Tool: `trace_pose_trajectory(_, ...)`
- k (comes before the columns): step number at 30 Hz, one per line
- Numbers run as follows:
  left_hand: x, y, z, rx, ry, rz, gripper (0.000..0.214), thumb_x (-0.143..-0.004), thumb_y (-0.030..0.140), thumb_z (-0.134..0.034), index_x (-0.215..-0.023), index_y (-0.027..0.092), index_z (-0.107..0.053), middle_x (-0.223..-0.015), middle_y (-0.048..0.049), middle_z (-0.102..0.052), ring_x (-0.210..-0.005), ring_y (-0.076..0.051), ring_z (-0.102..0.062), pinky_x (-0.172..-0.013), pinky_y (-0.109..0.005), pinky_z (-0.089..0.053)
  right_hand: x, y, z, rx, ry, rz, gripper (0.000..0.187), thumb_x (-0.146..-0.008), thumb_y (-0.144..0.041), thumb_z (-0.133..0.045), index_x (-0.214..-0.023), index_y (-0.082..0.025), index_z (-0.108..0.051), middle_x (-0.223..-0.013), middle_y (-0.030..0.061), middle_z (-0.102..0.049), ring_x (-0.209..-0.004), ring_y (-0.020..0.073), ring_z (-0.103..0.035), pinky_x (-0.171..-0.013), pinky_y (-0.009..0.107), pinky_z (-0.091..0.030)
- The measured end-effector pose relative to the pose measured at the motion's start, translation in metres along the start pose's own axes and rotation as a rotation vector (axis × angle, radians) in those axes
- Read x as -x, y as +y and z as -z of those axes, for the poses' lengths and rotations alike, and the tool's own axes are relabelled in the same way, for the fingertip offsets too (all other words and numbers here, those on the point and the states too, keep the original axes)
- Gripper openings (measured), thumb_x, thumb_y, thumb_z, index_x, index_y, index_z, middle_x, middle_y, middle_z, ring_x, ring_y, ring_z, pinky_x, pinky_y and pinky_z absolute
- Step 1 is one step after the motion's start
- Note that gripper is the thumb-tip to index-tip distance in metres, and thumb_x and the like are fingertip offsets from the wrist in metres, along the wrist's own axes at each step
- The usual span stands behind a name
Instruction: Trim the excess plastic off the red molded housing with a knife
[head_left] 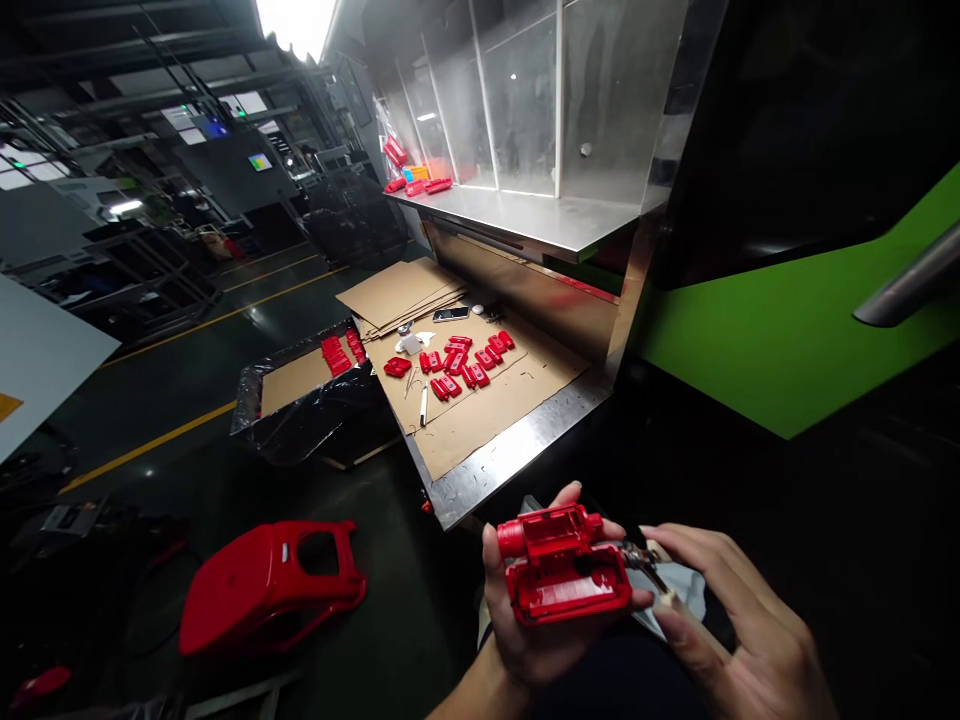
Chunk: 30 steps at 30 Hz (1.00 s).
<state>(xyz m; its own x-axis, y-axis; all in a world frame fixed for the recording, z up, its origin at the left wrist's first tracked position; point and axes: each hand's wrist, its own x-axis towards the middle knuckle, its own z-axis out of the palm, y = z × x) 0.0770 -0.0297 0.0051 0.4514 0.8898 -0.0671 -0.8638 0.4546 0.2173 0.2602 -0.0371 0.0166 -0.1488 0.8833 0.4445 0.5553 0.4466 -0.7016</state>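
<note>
My left hand [525,630] is closed round a red plastic housing [570,595], its hollow inside turned up towards me. The housing has two long hollow sections side by side and a ribbed round end at the left. At its right end, my right hand [735,610] pinches a small metal piece [641,560] between thumb and forefinger. Pale caps seem to cover those two fingertips. Whether the metal piece is a tool or a part of the housing, I cannot tell. Below the hands lies something whitish, mostly hidden.
Ahead stands a metal-edged bench [525,440] covered with cardboard, bearing several red plastic parts [455,362], a white-handled cutter [424,405] and a phone [451,314]. Left of it, a black-lined box [285,430] holds more red parts. A red plastic stool [240,585] stands at lower left.
</note>
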Motion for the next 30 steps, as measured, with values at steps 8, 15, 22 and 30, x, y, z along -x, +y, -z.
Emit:
trace_pose_trajectory(8,0.009,-0.004,-0.006,-0.309,-0.019,-0.161,0.087,-0.084,0.073,-0.048,-0.147,0.013,-0.04,-0.131,-0.022,-0.057,-0.129,-0.046,-0.046,-0.11,-0.063,-0.03,-0.013,-0.001,0.005,0.011,-0.012,0.271,0.036,-0.097,-0.035,-0.052,-0.119,-0.006,-0.059,-0.114,0.0148,-0.058,-0.106,0.0175,-0.06,-0.088,0.024,-0.052)
trace_pose_trajectory(15,0.015,-0.004,-0.005,-0.382,-0.051,-0.143,0.087,-0.084,0.073,-0.047,-0.148,0.015,-0.038,-0.133,-0.0199,-0.056,-0.13,-0.045,-0.046,-0.112,-0.062,-0.027,-0.01,-0.002,0.005,0.019,-0.026,0.32,0.038,-0.096,-0.033,-0.055,-0.119,-0.004,-0.059,-0.115,0.0166,-0.057,-0.11,0.0227,-0.056,-0.091,0.031,-0.049)
trace_pose_trajectory(22,0.008,-0.004,-0.009,-0.141,0.056,-0.117,0.084,-0.087,0.071,-0.045,-0.146,0.011,-0.041,-0.126,-0.021,-0.061,-0.119,-0.038,-0.056,-0.111,-0.057,-0.031,-0.015,0.001,0.006,0.083,-0.025,0.401,0.038,-0.09,-0.026,-0.067,-0.119,-0.003,-0.061,-0.11,0.0158,-0.06,-0.105,0.0248,-0.055,-0.088,0.038,-0.046)
trace_pose_trajectory(30,0.002,-0.004,-0.007,0.107,0.14,-0.055,0.084,-0.091,0.073,-0.03,-0.144,0.01,-0.044,-0.123,-0.0201,-0.063,-0.115,-0.031,-0.059,-0.112,-0.048,-0.031,-0.024,-0.008,0.009,0.219,-0.073,0.432,0.037,-0.088,-0.027,-0.071,-0.119,-0.008,-0.065,-0.109,0.0112,-0.068,-0.101,0.0249,-0.058,-0.089,0.045,-0.045)
